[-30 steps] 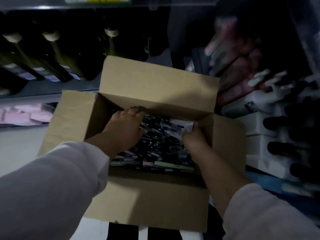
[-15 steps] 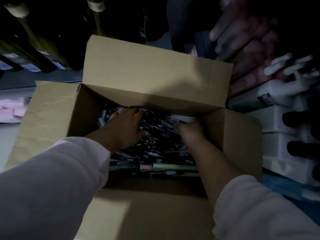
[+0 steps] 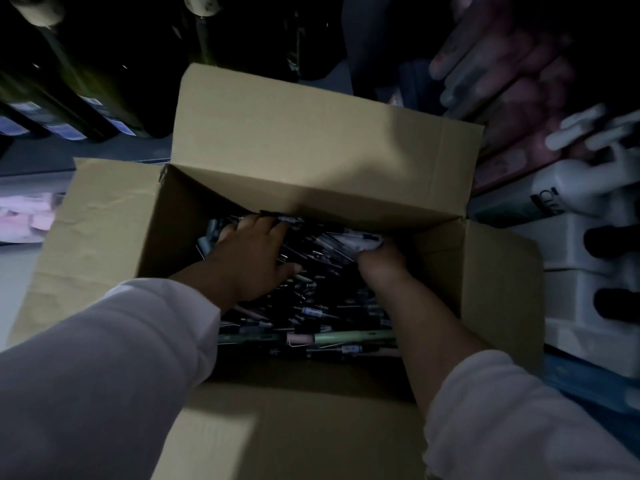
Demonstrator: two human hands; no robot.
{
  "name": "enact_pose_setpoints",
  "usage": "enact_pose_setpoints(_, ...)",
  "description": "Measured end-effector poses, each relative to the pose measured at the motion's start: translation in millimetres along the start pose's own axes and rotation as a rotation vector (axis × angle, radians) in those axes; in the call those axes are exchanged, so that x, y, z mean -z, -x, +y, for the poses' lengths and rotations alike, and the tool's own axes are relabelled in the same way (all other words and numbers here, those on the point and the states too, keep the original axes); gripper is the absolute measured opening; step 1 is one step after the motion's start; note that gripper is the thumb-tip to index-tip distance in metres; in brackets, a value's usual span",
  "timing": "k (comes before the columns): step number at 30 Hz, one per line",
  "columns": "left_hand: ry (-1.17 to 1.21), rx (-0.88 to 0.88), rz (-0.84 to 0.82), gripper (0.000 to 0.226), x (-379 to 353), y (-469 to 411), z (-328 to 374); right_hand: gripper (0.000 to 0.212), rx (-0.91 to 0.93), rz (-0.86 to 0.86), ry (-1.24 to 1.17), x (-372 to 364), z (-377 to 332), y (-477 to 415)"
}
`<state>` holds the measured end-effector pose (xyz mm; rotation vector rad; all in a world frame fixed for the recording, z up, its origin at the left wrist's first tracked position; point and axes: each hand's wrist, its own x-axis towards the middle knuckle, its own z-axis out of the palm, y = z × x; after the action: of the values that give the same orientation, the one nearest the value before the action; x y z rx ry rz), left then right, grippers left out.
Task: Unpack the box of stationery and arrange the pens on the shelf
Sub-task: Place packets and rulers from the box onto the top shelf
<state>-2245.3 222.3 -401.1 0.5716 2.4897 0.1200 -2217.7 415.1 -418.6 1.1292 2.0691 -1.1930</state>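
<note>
Dim view, open cardboard box [image 3: 322,147], pens [image 3: 332,306] heaped loose inside, left grip [image 3: 252,258] palm-down with fingers spread flat on the pile, right grip [image 3: 381,259] sunk among pens near the right wall, fingers buried, hold impossible to tell, dark bottles [image 3: 69,88] behind, cut off.

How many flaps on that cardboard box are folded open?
4. The far flap stands up at the back, the left flap and right flap spread out sideways, and the near flap lies closest to the camera, partly covered. None seems fully hidden.
</note>
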Motion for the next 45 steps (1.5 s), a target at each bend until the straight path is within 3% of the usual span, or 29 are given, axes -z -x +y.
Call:
enact_pose_setpoints(5, 0.023, 0.006, -0.005, 0.079, -2, 0, 0, 0.043, 0.011, 0.068, -0.121, 0, 6, -1)
enact_pose_setpoints(10, 0.055, 0.011, -0.005, 0.079, -3, 1, 2, 0.046, 0.033, 0.013, -0.151, 5, 8, 2)
enact_pose_setpoints(15, 0.071, 0.009, -0.011, 0.078, -3, 1, 3, 0.056, -0.173, -0.016, -0.339, 9, 6, -3)
enact_pose_setpoints(18, 0.071, 0.013, -0.006, 0.08, -4, 1, 2, 0.062, -0.188, -0.079, -0.401, 9, 1, -1)
enact_pose_setpoints(24, 0.078, 0.052, -0.008, 0.079, 1, 7, 6, 0.052, -0.062, -0.138, -0.415, 14, 2, 10)
enact_pose_setpoints(28, 0.099, 0.082, 0.023, 0.077, 8, 18, 5, 0.017, 0.137, -0.104, -0.325, 22, 5, 26)
enact_pose_setpoints(31, 0.137, 0.123, 0.039, 0.074, 17, 29, 6, 0.012, 0.285, -0.012, -0.213, 28, 5, 41)
enact_pose_setpoints(35, 0.209, 0.174, 0.062, 0.072, 37, 48, 13, 0.03, 0.395, 0.082, -0.09, 41, 2, 66)
enact_pose_setpoints(39, 0.292, 0.182, 0.089, 0.07, 67, 68, 27, 0.028, 0.479, 0.123, -0.067, 58, -9, 98)
enact_pose_setpoints(43, 0.516, 0.211, 0.136, 0.044, 104, 91, 46, 0.024, 0.542, 0.137, -0.051, 77, -26, 141)
enact_pose_setpoints(45, 0.871, 0.304, 0.068, 0.039, 124, 104, 60, 0.011, 0.635, 0.149, -0.044, 86, -33, 167)
